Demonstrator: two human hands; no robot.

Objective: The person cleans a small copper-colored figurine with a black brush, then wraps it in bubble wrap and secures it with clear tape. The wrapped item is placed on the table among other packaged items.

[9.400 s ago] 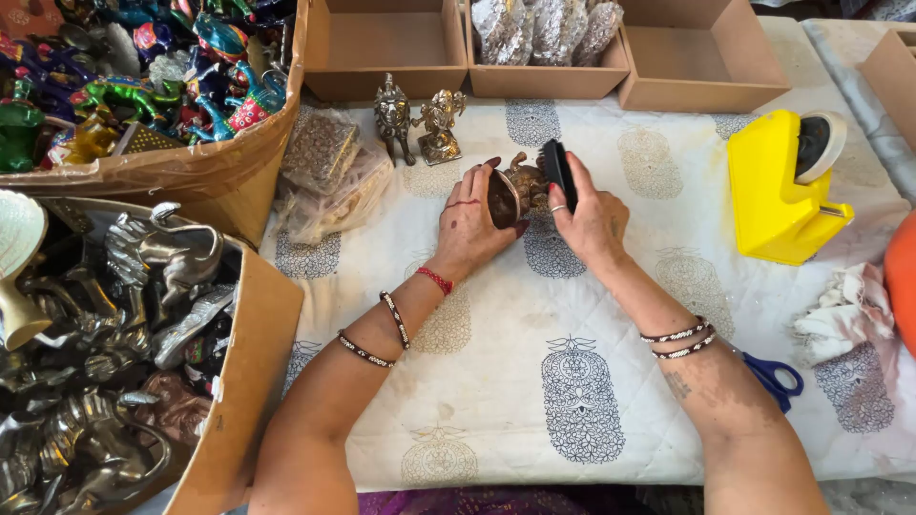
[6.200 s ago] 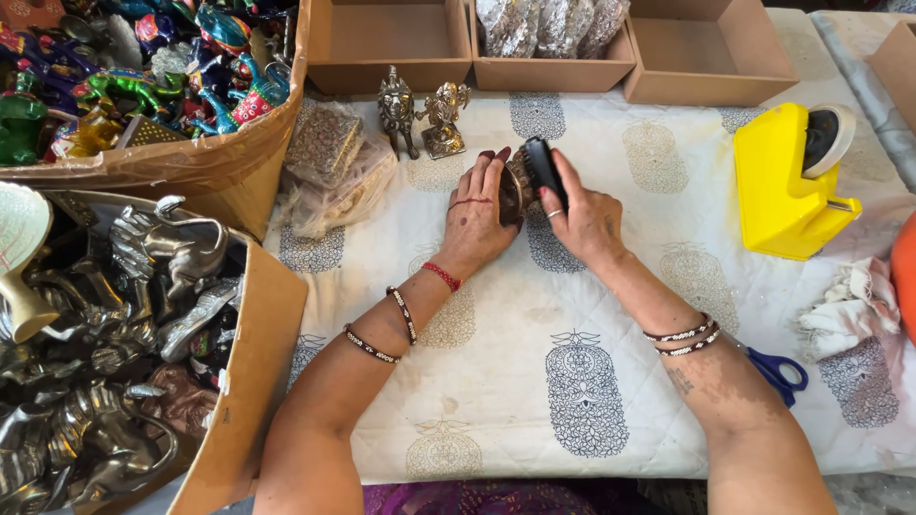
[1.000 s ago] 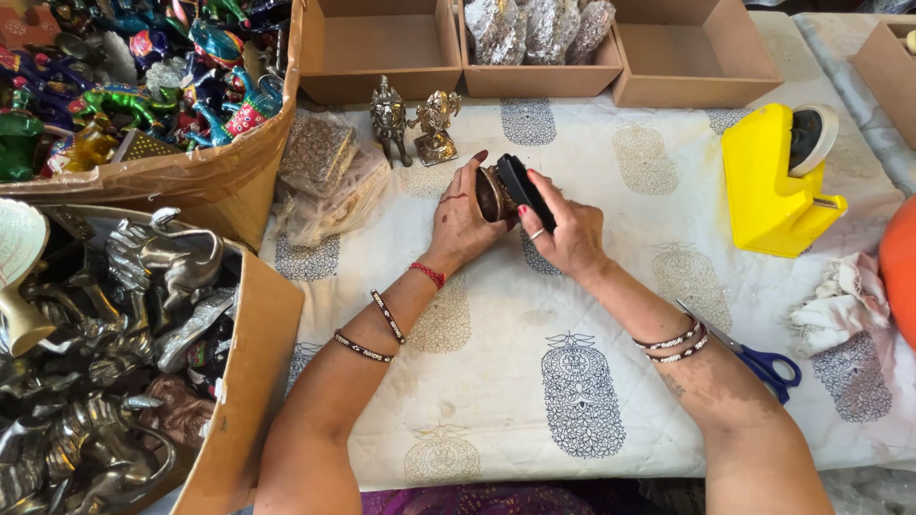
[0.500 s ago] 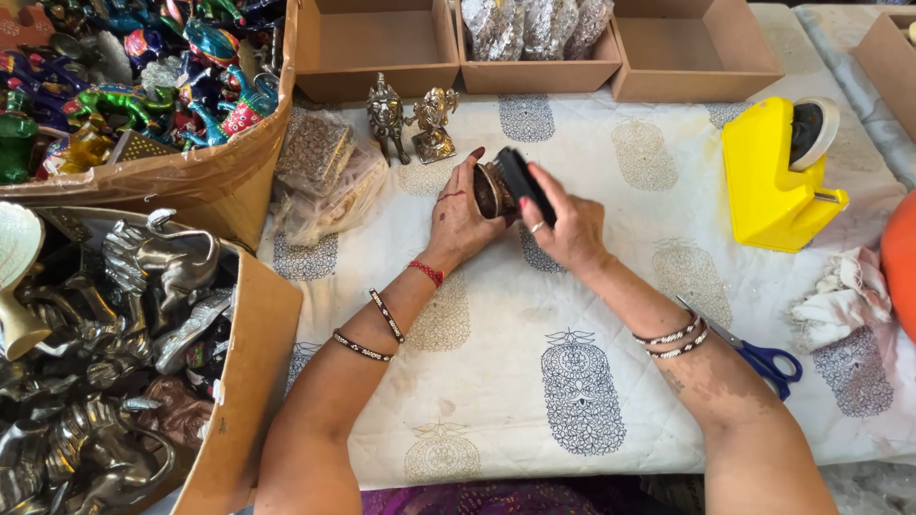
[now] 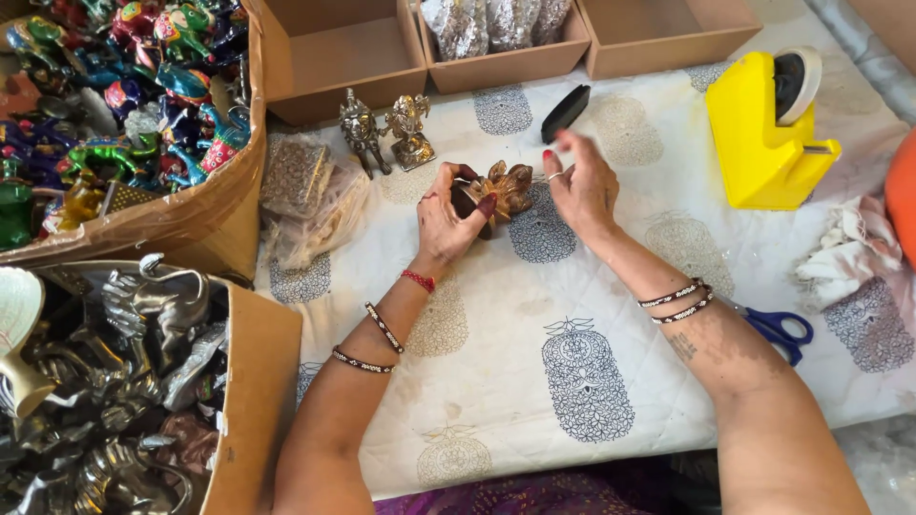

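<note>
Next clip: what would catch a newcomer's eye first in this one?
At the centre, the left hand holds a small brass figurine above the printed white cloth, the right hand open just beside it. A bright yellow tape dispenser stands at the right, and a box of brightly painted figurines fills the upper left corner.

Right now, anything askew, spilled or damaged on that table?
Nothing spilled or broken. The black brush lies loose and slanted on the cloth near the box of wrapped items, beyond the right hand. The left hand grips a brass figurine. The scissors are partly hidden under the right forearm.
</note>
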